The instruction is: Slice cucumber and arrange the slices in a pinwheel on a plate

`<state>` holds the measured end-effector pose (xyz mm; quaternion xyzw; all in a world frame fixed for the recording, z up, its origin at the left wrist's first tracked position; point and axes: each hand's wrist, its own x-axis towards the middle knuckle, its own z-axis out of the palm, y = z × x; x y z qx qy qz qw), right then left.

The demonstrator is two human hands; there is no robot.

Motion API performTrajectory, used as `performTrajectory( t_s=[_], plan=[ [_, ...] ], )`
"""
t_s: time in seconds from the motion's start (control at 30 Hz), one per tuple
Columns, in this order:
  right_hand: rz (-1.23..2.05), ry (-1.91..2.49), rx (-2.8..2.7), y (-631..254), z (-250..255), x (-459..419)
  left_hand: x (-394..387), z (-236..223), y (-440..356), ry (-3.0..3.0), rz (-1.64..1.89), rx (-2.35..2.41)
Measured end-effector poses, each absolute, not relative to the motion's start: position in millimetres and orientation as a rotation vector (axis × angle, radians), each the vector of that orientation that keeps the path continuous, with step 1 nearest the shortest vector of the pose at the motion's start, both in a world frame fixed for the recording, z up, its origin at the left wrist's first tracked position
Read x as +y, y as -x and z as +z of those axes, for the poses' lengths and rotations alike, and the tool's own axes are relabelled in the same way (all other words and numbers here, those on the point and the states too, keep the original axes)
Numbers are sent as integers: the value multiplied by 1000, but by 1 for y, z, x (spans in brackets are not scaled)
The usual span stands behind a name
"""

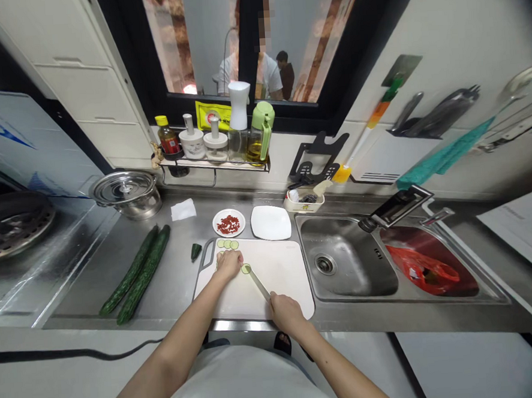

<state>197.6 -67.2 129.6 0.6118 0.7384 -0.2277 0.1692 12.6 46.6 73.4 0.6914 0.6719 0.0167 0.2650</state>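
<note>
On the white cutting board (274,258), my left hand (229,264) is low with its fingers curled together; what they hold, if anything, is hidden. My right hand (287,313) grips the handle of a kitchen knife (259,283), whose blade points up and left towards my left hand. At the blade's tip lies a round cucumber slice (245,269). A short row of cucumber slices (227,244) sits at the board's upper left corner, just beyond my left hand. Left of the board is a dark green cucumber end (196,251). Two whole cucumbers (140,276) lie side by side farther left.
Behind the board stand a plate of chopped red pieces (229,224) and a white square plate (271,222). To the right is a double sink (351,260) with a red plastic bag (426,270). A lidded steel pot (128,192) stands back left, below a seasoning shelf (218,161).
</note>
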Motion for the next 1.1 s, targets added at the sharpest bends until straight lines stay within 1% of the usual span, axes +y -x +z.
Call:
performTrajectory(
  t_s=[0.73,1.1],
  plan=[
    [-584,-1638,2098,-196,145,-52,47,74,-12,-1869,56,1807],
    [-599,-1652,2089,-202,143,-60,47,71,-11,-1867,67,1808]
  ],
)
